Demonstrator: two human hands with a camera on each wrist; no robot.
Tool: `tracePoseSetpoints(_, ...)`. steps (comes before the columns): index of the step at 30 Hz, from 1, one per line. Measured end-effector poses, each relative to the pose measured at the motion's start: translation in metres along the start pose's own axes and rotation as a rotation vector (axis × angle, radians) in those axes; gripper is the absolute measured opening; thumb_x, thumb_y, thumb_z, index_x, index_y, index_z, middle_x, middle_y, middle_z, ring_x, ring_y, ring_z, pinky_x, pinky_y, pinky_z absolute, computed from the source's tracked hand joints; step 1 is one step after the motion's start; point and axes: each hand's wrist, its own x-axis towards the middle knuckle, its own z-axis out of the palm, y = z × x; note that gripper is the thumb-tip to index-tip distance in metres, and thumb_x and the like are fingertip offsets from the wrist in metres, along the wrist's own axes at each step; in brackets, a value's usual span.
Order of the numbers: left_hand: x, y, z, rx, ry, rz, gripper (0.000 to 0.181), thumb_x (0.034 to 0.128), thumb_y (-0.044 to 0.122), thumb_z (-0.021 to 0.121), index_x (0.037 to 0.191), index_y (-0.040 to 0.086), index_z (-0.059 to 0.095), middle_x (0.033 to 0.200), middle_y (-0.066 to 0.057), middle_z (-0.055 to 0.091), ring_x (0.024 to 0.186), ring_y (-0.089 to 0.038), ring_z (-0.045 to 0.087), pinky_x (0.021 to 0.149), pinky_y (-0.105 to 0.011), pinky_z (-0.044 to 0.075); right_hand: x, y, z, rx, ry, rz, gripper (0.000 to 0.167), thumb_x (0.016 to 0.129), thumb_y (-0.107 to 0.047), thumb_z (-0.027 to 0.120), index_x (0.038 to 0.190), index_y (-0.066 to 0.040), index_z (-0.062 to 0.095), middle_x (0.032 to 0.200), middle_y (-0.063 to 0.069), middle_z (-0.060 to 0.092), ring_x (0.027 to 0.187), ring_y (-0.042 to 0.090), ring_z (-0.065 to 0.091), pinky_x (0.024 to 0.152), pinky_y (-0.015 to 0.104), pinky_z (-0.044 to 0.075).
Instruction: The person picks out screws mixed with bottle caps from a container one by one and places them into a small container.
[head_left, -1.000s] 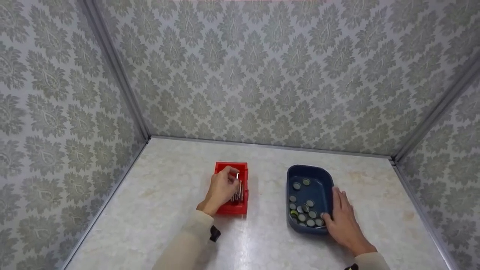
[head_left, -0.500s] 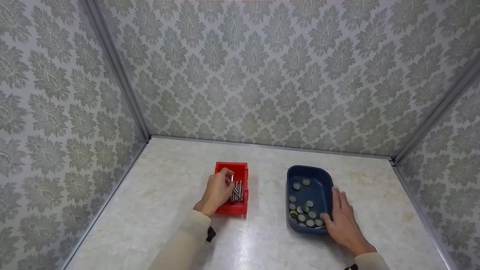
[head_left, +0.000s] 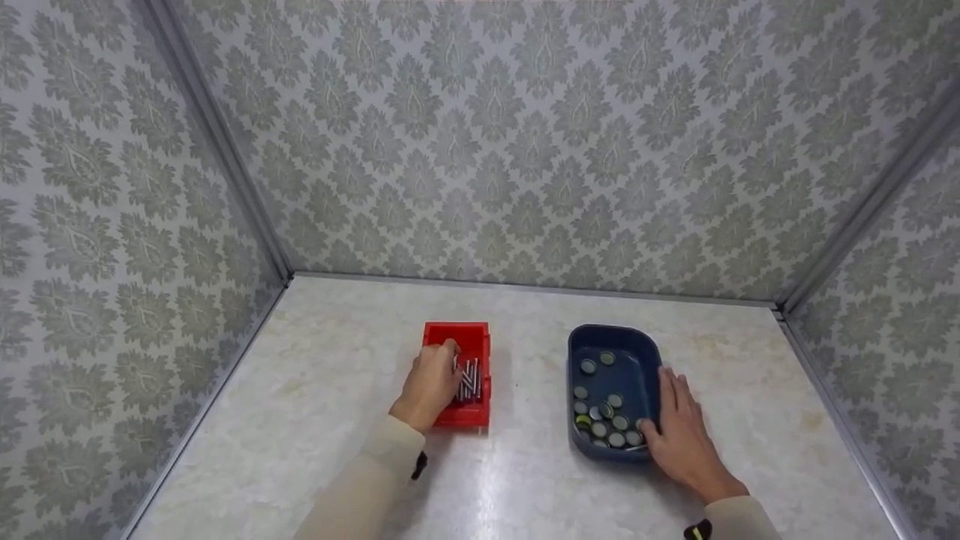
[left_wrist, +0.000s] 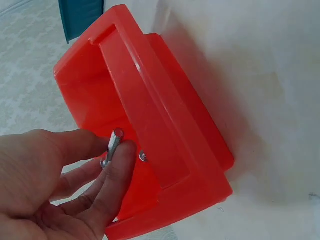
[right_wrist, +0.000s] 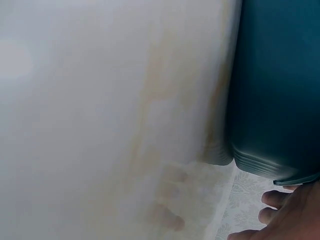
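Note:
My left hand point(head_left: 426, 382) is over the left side of a small red bin point(head_left: 474, 417). In the left wrist view its thumb and fingertips pinch a short metal bolt point(left_wrist: 114, 142), threaded along its shaft. More bolts point(head_left: 470, 379) lie loose in the bin, partly covered by the hand. On the right stands a dark blue tub point(head_left: 628, 379), holding several round bottle caps point(head_left: 616, 439). Along that tub's right wall rests my right hand point(head_left: 684, 446), fingers straight outside and thumb on the rim. The right wrist view catches only part of these fingers point(right_wrist: 272, 199).
Both containers stand apart on a pale marbled table point(head_left: 525, 480). A patterned wall point(head_left: 480, 150) rises behind it, with side panels left point(head_left: 90, 247) and right point(head_left: 892, 360). Dark bands sit at both wrists, such as the left wristband point(head_left: 419, 465).
My left hand has shifted a little left within the red bin and turned, so its back faces up more. The right hand stays on the tub. The head view has shifted slightly.

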Motion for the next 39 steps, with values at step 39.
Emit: tracePoseSetpoints(39,-0.052,0.095,0.018,-0.148,-0.034,0.408,0.017,0.1108,0.011,0.078,0.127,0.010,0.085,0.117,-0.009,0.082,0.097,-0.013,0.079,0.087,-0.021,0.068,0.000,0.011,-0.011,0.160,-0.085,0.016,0.076,0.128,-0.048,0.016,0.186,-0.001,-0.002,0.194,0.033,-0.006,0.179,0.060,-0.011,0.140,0.083,-0.001)
